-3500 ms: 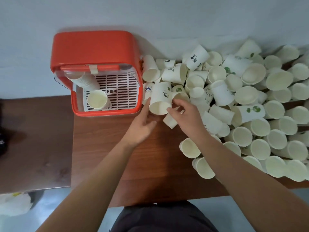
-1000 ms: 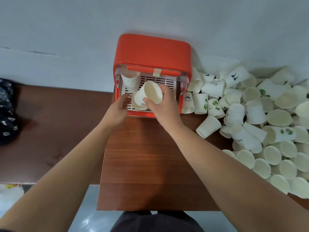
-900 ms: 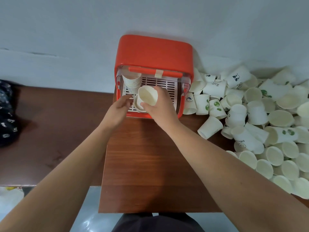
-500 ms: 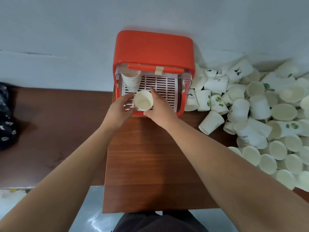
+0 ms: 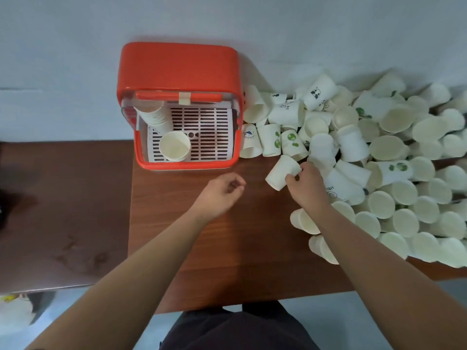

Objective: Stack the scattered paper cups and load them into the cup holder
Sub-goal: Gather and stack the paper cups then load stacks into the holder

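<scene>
An orange cup holder (image 5: 177, 69) stands at the table's far edge against the wall. Inside it a stack of cups (image 5: 154, 117) leans at the back left, and a short stack with its mouth up (image 5: 174, 149) sits on the white slotted tray. A big heap of white paper cups (image 5: 379, 152) covers the right side. My right hand (image 5: 307, 184) grips a plain cup lying on its side (image 5: 281, 173) at the heap's left edge. My left hand (image 5: 222, 192) hovers over bare wood in front of the holder, fingers loosely curled, holding nothing.
The brown wooden table (image 5: 227, 248) has bare wood in front of the holder. A lower, darker table (image 5: 63, 210) adjoins on the left. Two cups (image 5: 303, 221) lie near my right forearm. Grey floor shows below the front edge.
Both hands have left the holder, where the cups they held now sit on the tray. My right hand moved right and took hold of a loose cup. My left hand drew back over the table.
</scene>
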